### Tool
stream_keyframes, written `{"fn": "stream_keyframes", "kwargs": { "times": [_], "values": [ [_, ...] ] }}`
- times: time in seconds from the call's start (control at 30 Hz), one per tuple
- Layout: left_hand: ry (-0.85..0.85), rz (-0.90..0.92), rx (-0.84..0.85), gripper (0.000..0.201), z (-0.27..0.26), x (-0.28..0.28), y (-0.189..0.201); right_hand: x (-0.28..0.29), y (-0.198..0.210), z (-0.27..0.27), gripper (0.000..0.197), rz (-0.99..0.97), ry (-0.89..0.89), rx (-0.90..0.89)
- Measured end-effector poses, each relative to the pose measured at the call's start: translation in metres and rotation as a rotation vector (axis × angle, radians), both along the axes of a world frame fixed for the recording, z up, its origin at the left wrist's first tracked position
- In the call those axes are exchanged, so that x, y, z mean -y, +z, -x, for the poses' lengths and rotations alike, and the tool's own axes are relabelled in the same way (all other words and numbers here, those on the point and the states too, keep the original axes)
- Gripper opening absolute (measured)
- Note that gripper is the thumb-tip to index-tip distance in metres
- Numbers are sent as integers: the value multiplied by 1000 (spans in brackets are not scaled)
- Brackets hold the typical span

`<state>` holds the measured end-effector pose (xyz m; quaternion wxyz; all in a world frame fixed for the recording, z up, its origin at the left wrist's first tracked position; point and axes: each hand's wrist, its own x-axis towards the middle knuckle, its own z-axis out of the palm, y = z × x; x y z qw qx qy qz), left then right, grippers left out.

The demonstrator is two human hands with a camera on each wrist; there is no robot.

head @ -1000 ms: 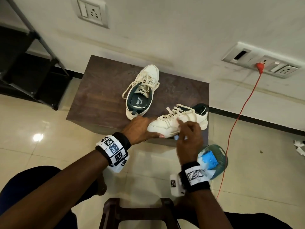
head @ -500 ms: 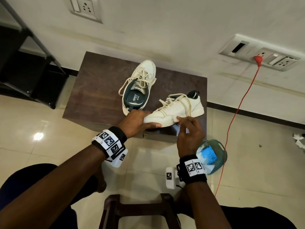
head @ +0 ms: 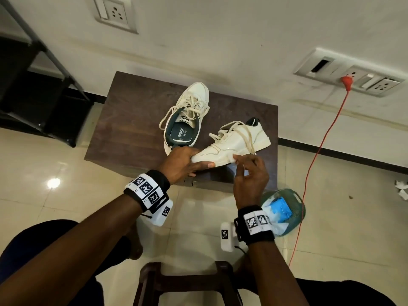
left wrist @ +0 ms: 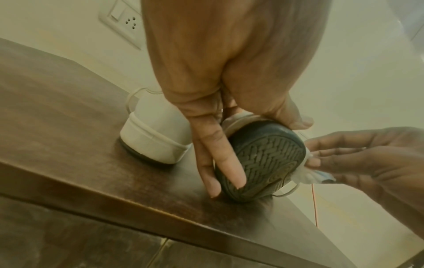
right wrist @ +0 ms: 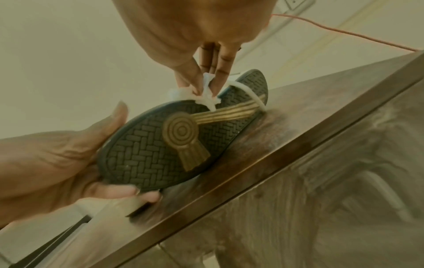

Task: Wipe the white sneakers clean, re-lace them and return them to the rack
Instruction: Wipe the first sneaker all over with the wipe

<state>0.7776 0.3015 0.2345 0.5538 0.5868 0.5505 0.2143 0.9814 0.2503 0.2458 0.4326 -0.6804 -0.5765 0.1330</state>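
Two white sneakers lie on a dark wooden table (head: pixel 123 120). The near sneaker (head: pixel 236 144) is tipped onto its side, its dark sole (right wrist: pixel 160 143) turned toward me. My left hand (head: pixel 183 162) grips its toe, thumb on top and fingers on the sole (left wrist: pixel 263 159). My right hand (head: pixel 247 168) pinches a small white wipe (right wrist: pixel 206 94) against the sneaker's lower side edge; the wipe (left wrist: pixel 307 174) also shows beside the sole. A loose lace (head: pixel 247 138) hangs over the shoe's side. The other sneaker (head: pixel 187 115) stands upright behind, laces slack.
A black shoe rack (head: pixel 33 89) stands at the left by the wall. On the floor at the right a green basket (head: pixel 298 208) holds a blue wipe pack. A red cable (head: pixel 318 151) runs down from a wall socket. A wooden stool (head: pixel 183 281) is below my arms.
The near sneaker has been tipped further onto its side. My right hand came down from the laces to the shoe's lower side edge with the wipe.
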Motion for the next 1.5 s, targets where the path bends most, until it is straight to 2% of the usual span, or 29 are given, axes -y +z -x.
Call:
{"fn": "stream_keyframes", "kwargs": {
  "times": [0.2,0.27,0.37,0.4,0.5,0.57,0.67,0.8,1.0,1.07,1.13,1.2,1.3,1.4,1.5],
  "values": [
    [-68,-208,-161,72,4,-1,1,24,5,35,24,-22,164,19],
    [-87,-277,-188,76,5,0,1,18,5,19,22,-34,130,21],
    [-137,-374,-289,71,-2,7,0,7,0,-11,24,29,-26,-60],
    [-157,-396,-316,74,-7,12,0,6,-3,-19,27,60,-52,-102],
    [-196,-391,-438,103,-23,20,-6,12,-9,-32,28,139,-32,-206],
    [-200,-415,-544,109,-30,21,-15,22,-13,-39,27,200,-43,-319],
    [-225,-527,-626,99,-31,25,-23,40,-9,-48,24,279,-70,-559],
    [-231,-558,-694,95,-33,36,-29,60,3,-61,26,319,-58,-863],
    [-214,-520,-832,90,-48,50,-7,63,1,-63,27,331,-126,-1131],
    [-193,-648,-839,83,-59,53,12,60,1,-63,26,322,-135,-1155],
    [-218,-866,-807,69,-75,53,31,59,-2,-66,28,324,-168,-1166],
    [-303,-1040,-748,56,-97,45,46,59,-7,-71,30,339,-236,-1187],
    [-560,-1151,-703,38,-137,23,53,60,-14,-85,36,332,-347,-1237],
    [-883,-1196,-893,18,-163,3,52,60,-18,-95,34,317,-412,-1266],
    [-1035,-1238,-1005,15,-168,-8,51,61,-20,-100,31,322,-403,-1313]
  ]
}}
